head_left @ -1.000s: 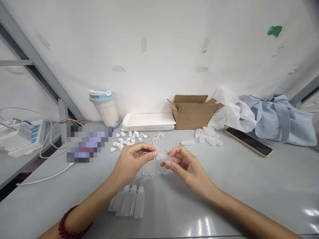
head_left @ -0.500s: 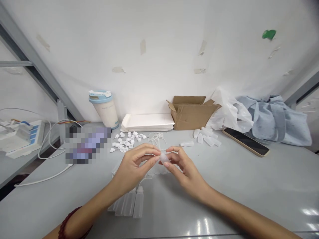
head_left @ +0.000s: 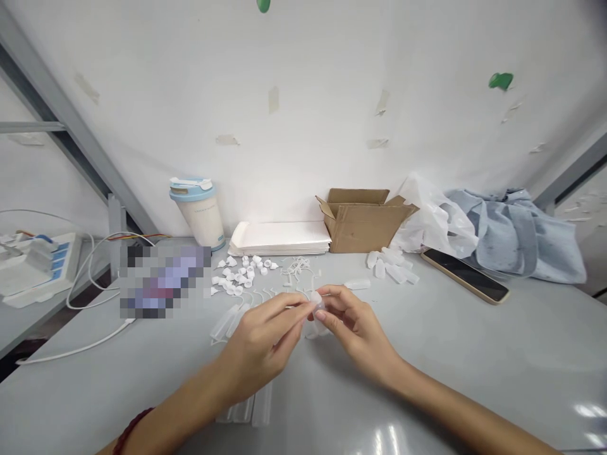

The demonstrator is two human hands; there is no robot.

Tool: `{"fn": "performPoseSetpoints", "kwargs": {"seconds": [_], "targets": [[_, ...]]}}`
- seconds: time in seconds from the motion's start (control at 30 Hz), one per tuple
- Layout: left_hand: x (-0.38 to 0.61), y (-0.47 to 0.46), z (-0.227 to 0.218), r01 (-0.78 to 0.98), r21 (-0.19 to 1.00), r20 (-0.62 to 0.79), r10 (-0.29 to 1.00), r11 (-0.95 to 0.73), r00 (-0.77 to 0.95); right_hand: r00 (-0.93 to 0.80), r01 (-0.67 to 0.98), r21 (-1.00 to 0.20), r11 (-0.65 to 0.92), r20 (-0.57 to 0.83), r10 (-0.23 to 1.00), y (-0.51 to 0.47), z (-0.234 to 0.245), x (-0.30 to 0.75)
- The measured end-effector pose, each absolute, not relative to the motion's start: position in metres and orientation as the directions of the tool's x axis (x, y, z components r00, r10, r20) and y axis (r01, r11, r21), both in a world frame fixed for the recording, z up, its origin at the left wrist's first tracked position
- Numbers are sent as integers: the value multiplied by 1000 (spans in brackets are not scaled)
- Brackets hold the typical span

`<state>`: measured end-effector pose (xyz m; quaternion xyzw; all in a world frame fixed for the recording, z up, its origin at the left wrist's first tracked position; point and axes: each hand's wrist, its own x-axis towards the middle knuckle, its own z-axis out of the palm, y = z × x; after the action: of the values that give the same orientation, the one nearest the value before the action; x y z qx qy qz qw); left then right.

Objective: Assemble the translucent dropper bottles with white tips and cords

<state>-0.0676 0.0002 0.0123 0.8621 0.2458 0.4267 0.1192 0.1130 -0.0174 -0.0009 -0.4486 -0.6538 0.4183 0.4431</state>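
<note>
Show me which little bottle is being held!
The cloudy bottle in the right hand, with the left hand right up close. The other bottles lie on the grey table.

The left forearm (head_left: 184, 401) slants from eight o'clock and the right forearm (head_left: 441, 398) from four. The left hand (head_left: 270, 335) points toward two, fingers extended; the right hand (head_left: 351, 325) faces ten, thumb and bent fingers gripping.

I'm seeing a translucent whitish bottle (head_left: 318, 308); from it, blue-lidded cream cup (head_left: 203, 220) at 10 o'clock, brown carton (head_left: 367, 229) at 1, grey table (head_left: 474, 344).
</note>
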Motion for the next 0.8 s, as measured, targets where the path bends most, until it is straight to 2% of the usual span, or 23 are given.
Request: {"fn": "performPoseSetpoints", "kwargs": {"seconds": [0.27, 0.37, 0.47, 0.6, 0.8], "targets": [[-70, -2, 18, 369, 421, 669, 558, -829, 490, -322, -52, -996, 68, 81, 943, -16, 11, 114], [-69, -1, 21, 351, 367, 643, 508, -861, 573, -374, -110, -993, 47, 85, 924, -15, 11, 114], [-68, -1, 22, 352, 282, 616, 450, -893, 647, -383, -88, -996, 12, 45, 923, -13, 5, 116], [-68, 1, 21, 398, 220, 577, 448, -891, 683, -355, -37, -999, -35, -19, 935, -10, -2, 119], [-70, 1, 21, 424, 193, 522, 458, -885, 719, -357, 1, -999, -44, -41, 933, -7, -1, 119]]}}
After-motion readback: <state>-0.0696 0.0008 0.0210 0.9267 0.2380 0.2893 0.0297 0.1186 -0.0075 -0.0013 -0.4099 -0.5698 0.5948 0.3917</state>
